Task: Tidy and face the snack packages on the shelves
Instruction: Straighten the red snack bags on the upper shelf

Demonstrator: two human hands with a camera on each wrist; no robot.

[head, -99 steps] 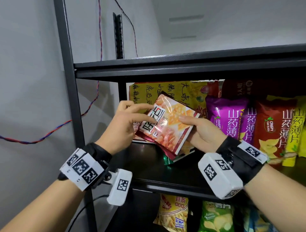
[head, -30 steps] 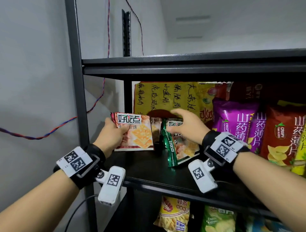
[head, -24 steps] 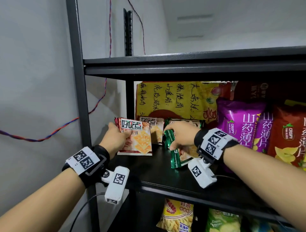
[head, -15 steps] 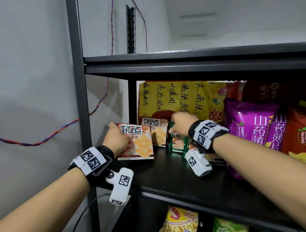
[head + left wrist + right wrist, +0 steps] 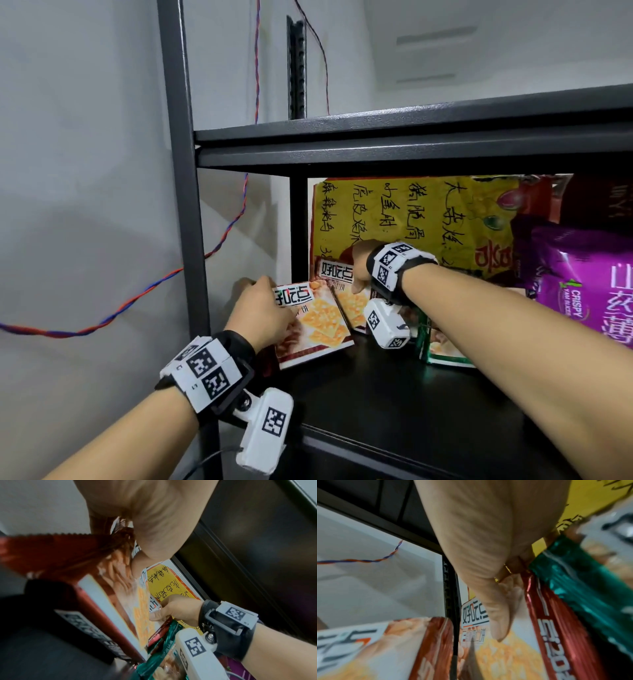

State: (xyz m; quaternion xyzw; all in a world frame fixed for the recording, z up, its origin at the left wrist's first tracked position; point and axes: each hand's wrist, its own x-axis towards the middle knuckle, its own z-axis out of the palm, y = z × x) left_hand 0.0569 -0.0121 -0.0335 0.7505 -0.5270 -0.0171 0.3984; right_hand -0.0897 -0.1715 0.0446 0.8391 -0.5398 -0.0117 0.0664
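Note:
On the black shelf (image 5: 394, 411), my left hand (image 5: 270, 298) grips the top left corner of the front red cracker pack (image 5: 318, 325), which stands upright with its face forward. The left wrist view shows the thumb lying across that pack (image 5: 111, 608). Just behind and to the right stands a second red cracker pack (image 5: 352, 305). My right hand (image 5: 358, 274) pinches its top edge, thumb (image 5: 500, 622) on the printed face (image 5: 513, 655) and fingers behind. A green snack pack (image 5: 442, 353) leans right beside it, partly hidden by my right wrist.
A large yellow bag (image 5: 394, 212) with black writing stands at the back of the shelf. Purple chip bags (image 5: 589, 284) fill the right side. The black upright post (image 5: 181, 205) and a grey wall with a red-blue wire (image 5: 219, 240) bound the left.
My right hand has left the green pack and moved back and left onto the second red cracker pack. The left hand keeps hold of the front pack. The view has moved closer.

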